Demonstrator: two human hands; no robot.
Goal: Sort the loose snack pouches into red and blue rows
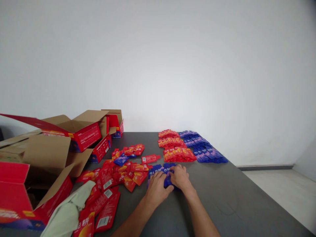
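A dark grey table (209, 191) carries open red cartons (86, 135), a pale cloth (70, 210), scattered red packets (106, 181) and rows of red and blue packets (203, 148).

Head view looks forward and down across the table (217, 194).

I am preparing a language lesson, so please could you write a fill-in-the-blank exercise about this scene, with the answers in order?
1. The left hand and the right hand touch flat, glossy packets whose main colour is ____.
2. The open red cardboard boxes stand toward the ____ side of the dark grey table.
3. The colour of the smooth wall behind the table is ____.

Missing words: blue; left; white.
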